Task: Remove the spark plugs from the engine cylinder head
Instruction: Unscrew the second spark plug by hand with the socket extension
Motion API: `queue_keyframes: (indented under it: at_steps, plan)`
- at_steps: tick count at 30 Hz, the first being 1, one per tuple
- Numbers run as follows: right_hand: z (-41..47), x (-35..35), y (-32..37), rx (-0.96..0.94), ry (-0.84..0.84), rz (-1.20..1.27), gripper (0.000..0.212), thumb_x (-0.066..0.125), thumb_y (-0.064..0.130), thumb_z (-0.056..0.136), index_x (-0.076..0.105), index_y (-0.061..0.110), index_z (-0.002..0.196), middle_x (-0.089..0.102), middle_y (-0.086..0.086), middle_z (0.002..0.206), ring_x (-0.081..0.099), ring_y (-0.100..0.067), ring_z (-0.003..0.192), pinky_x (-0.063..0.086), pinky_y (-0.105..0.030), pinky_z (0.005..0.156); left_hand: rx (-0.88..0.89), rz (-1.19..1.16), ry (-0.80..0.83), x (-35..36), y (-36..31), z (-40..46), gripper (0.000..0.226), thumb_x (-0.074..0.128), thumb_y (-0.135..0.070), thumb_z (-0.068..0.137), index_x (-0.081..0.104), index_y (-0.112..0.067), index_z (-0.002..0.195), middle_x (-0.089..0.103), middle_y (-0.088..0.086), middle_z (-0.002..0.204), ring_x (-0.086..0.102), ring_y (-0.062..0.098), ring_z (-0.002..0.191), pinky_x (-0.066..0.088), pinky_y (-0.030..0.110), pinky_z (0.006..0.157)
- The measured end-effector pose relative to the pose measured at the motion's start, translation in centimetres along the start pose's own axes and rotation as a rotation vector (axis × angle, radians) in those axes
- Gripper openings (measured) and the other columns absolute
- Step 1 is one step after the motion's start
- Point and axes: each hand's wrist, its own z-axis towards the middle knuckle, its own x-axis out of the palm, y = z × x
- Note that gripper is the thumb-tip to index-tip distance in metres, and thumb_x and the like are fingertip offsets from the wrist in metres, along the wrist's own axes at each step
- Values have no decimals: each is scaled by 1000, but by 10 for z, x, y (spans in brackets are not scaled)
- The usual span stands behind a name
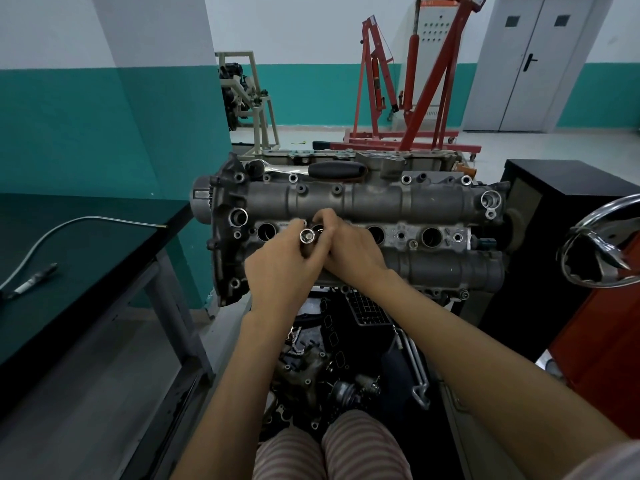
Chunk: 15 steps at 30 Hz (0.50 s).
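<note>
We hold both hands pressed together over the second plug well: our left hand [287,268] grips a socket [307,236], its open end facing up, while our right hand [349,251] curls its fingers against it. Under them lies the cylinder head [381,199]. Beyond our fingers a ratchet [311,169] rests on top; whether any spark plug sits in the socket, we cannot tell.

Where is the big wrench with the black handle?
The ratchet wrench lies across the far top edge of the cylinder head, just beyond both hands, left of centre in the head view.
</note>
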Motion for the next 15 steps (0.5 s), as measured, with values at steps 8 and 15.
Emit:
queue_keyframes:
  at_steps: [8, 15]
  plan:
    - [0, -2, 3, -7, 42, 26, 34, 51, 34, 90, 44, 8, 109, 60, -9, 105, 60, -35, 83, 46, -40, 63, 20, 45, -27, 0, -1, 1, 44, 52, -53, 87, 43, -19, 61, 44, -4, 46, 34, 14, 48, 13, 20, 43]
    - [1, 0, 1, 22, 64, -4, 25, 46, 27, 92, 44, 8, 107, 58, -9, 103, 60, -34, 82, 38, -35, 58, 65, 10, -1, -4, -7, 1, 29, 49, -41, 90, 37, -20, 73, 43, -6, 56, 41, 14, 48, 22, 25, 42]
